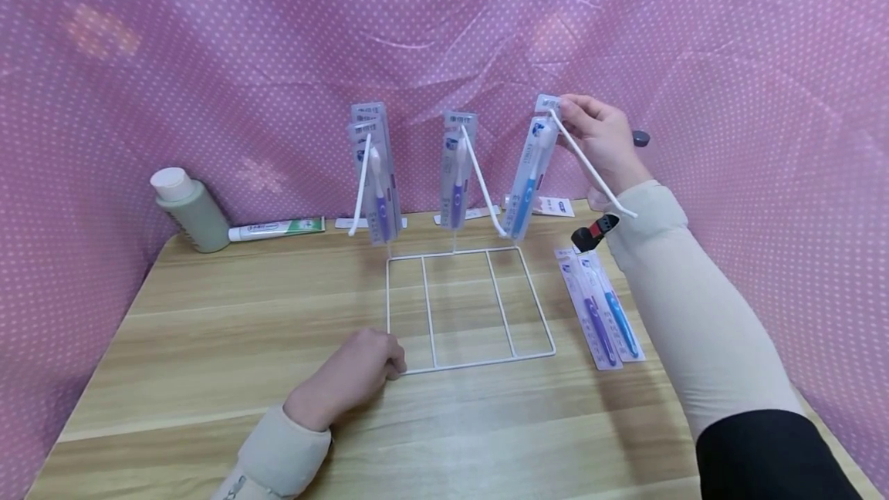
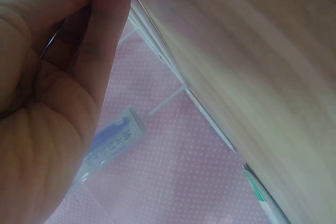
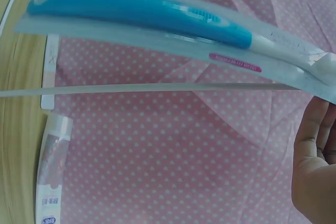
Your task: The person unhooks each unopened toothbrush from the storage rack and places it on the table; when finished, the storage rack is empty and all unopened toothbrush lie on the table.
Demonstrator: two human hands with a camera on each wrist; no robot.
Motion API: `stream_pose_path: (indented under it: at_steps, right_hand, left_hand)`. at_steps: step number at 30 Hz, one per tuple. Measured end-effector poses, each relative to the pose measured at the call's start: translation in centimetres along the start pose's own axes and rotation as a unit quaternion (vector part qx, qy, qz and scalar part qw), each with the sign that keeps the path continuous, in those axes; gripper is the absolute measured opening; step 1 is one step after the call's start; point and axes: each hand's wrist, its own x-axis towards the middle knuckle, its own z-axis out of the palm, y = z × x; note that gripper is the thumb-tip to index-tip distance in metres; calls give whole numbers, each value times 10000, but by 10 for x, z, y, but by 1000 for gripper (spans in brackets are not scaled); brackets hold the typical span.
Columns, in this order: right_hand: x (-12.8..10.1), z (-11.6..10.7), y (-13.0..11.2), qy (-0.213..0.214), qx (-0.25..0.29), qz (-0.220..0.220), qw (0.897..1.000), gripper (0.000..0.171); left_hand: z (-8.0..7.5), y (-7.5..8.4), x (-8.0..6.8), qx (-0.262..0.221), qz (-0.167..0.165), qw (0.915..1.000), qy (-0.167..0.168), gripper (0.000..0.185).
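Beside the right hook (image 1: 592, 168) of a white wire rack (image 1: 479, 363), my right hand (image 1: 603, 137) pinches the top of a blue toothbrush in a clear pack (image 1: 529, 176). The pack hangs down at a slant; its blue handle shows large in the right wrist view. My left hand (image 1: 357, 370) holds the front left corner of the rack's base, its fingers curled at the wire. Purple toothbrush packs (image 1: 380, 195) hang in a small stack on the left hook. Another purple toothbrush pack (image 1: 454, 184) hangs on the middle hook.
Two toothbrush packs (image 1: 597, 322) lie side by side on the table, right of the rack. A green bottle with a white cap (image 1: 194, 214) leans at the back left near a toothpaste tube (image 1: 278, 230). More tubes lie along the back edge, before a pink dotted curtain (image 1: 444, 21).
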Motion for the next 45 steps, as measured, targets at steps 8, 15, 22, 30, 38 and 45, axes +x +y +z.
stream_pose_path:
  at_steps: [8,15,22,30,38,45]
  right_hand:
    - [-12,-3,-6,-263,-348,-49,9990,20]
    - [-32,-12,-9,-625,-719,-226,9952,23]
    - [-56,-17,-14,-795,-613,-463,9939,16]
    - [-90,-25,-21,-1112,-417,-469,9918,12]
    - [-120,-32,-28,-1572,-496,-750,9835,16]
    - [-143,-36,-31,-1553,-610,-967,9812,19]
  left_hand:
    - [-2,2,-1,-30,124,9999,47,24]
    - [-2,3,-2,-4,148,9999,66,22]
    - [0,1,-1,20,161,9998,93,23]
    - [-1,1,-1,45,217,9997,103,22]
    - [1,0,-1,8,167,9998,124,23]
    - [1,1,0,65,159,9998,115,23]
